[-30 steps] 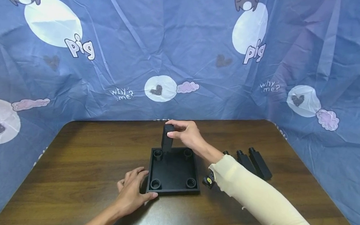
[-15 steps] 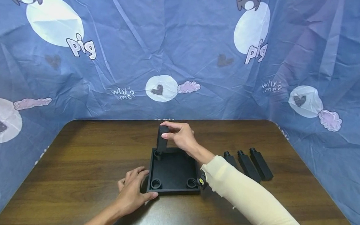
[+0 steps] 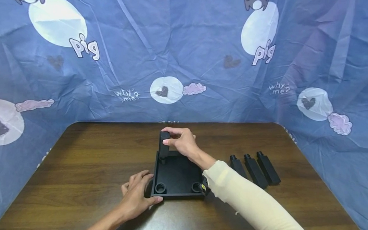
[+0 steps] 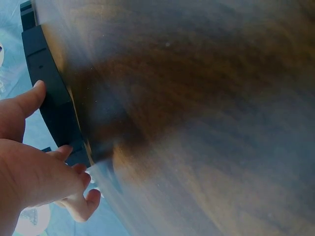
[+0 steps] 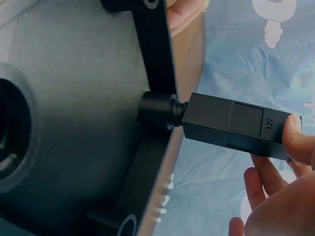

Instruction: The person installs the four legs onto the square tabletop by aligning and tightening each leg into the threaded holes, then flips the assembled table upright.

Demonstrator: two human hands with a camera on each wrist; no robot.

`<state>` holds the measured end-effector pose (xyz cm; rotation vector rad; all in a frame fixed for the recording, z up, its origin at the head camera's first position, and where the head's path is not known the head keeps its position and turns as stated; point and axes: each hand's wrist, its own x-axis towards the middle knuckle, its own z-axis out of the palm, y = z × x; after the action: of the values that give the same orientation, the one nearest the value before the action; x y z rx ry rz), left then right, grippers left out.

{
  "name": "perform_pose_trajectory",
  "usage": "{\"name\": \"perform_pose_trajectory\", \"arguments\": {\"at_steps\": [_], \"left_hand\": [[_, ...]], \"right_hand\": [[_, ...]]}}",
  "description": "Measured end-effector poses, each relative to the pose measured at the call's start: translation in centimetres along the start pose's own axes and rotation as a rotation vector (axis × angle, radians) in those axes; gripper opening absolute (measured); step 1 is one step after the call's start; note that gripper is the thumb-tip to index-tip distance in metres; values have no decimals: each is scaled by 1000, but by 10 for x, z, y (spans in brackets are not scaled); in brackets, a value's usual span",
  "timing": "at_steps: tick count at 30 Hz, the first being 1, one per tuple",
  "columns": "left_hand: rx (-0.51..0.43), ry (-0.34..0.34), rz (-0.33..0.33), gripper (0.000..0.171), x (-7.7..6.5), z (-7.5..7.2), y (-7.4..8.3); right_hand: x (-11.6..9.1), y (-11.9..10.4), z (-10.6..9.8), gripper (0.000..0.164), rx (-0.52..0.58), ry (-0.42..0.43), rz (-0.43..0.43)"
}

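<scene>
My right hand [image 3: 184,142] pinches the top of a black square table leg [image 3: 164,145], its thumb in front and fingers behind. The leg stands nearly upright, threaded end down, at the far left corner socket of a black square tabletop [image 3: 178,176]. In the right wrist view the leg [image 5: 221,123] meets the round socket [image 5: 156,110], with some thread showing between them. My left hand [image 3: 135,198] spans the tabletop's near left corner, thumb against the front edge, fingers at the left side. Two near sockets show; the far right one is hidden behind the right arm.
Several things lie on the brown wooden table [image 3: 92,159]: right of the tabletop are a left leg [image 3: 238,166], a middle leg [image 3: 255,171] and a right leg [image 3: 268,168], side by side. A blue printed cloth [image 3: 174,53] hangs behind the table.
My right hand has brought the leg left and down, from beside the far left socket onto it. The left hand stays at the tabletop's corner.
</scene>
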<state>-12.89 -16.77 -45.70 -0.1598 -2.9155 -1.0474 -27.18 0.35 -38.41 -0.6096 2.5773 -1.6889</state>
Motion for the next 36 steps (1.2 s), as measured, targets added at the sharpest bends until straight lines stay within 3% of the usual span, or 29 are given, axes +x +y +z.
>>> {"name": "perform_pose_trajectory", "arguments": {"at_steps": [10,15,20,27,31,36], "left_hand": [[7,-5,-5,72,0,2,3],[3,-7,-6,72,-1,1,3],[19,-13,-23,72,-1,1,2],[16,-28,-29,73,-2,-1,3],[15,-37,-28,73,-1,-2,3],[19,-42,-26,73,0,-1,3]], "right_hand": [[-3,3,3,35,-115,32,-51],[-8,4,8,35,-210,55,-126],[-12,3,13,37,-339,52,-235],[-10,-3,15,43,-568,-24,-335],[-7,-5,15,40,-612,-14,-331],[-3,-2,15,46,-566,36,-249]]}}
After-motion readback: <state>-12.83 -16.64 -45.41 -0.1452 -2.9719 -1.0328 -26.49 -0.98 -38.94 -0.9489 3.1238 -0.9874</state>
